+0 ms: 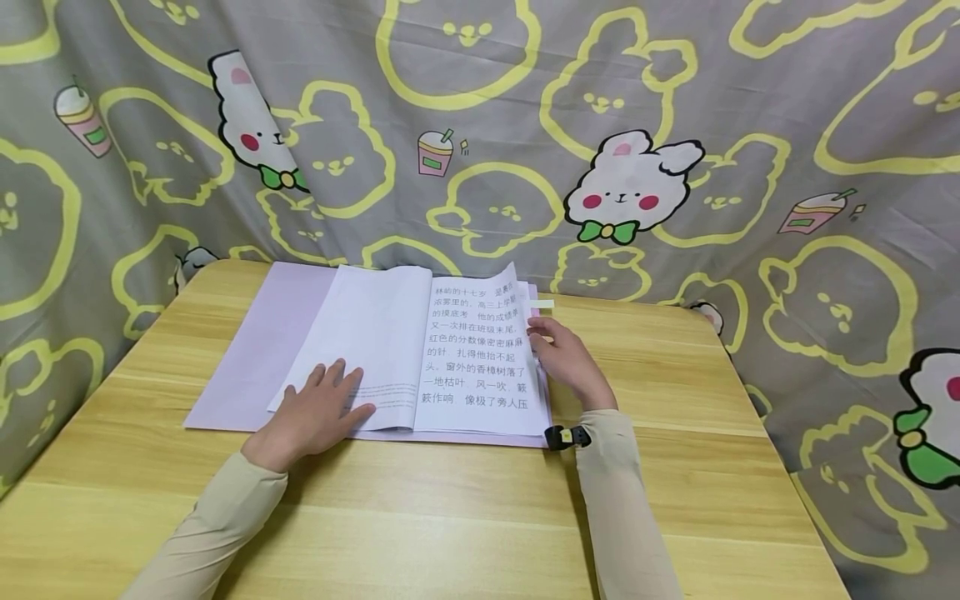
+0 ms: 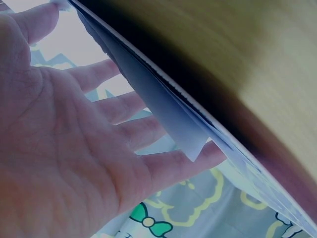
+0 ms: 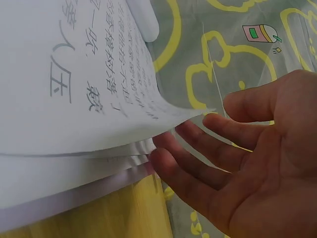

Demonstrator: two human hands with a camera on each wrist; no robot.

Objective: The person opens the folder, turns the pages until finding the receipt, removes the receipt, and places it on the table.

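- Currently, head view: booklet [image 1: 480, 367] lies spread flat on wood-grain table [image 1: 420, 508], near the far edge, lavender cover [image 1: 258, 350] showing past the pages at left.
- Right page: large printed Chinese, 9 lines. Line 1 begins 林屿的十七岁; line 4, 又一次排在班级末尾; line 9 ends 像极了旁人压. Line ends at upper right bend with the lifted edge.
- Left page [image 1: 375, 321]: mostly white, small lines of print at the bottom, too small to read.
- Left hand [image 1: 311, 417]: fingers spread, resting on the lower left page, gripping nothing.
- Right hand [image 1: 572, 362]: at the booklet's right edge, fingers by the raised page edge. Black strap device [image 1: 567, 437] at that wrist; its yellow mark unreadable.
- Backdrop curtain [image 1: 495, 242]: yellow outline animals, white rabbits with green bows, pink cups with green labels; any lettering too small to tell.
- Left wrist view: palm bare, 4 fingers and thumb apart and nearly straight. Loose page corner [image 2: 190, 146] hangs just beside the fingers.
- Right wrist view: thumb parted from loosely bent fingers; page edge curls up at the index fingertip, other fingertips lower along the sheets. Firm pinch not shown. Sideways print: 压 and 人 clear, farther characters squeezed by the angle.
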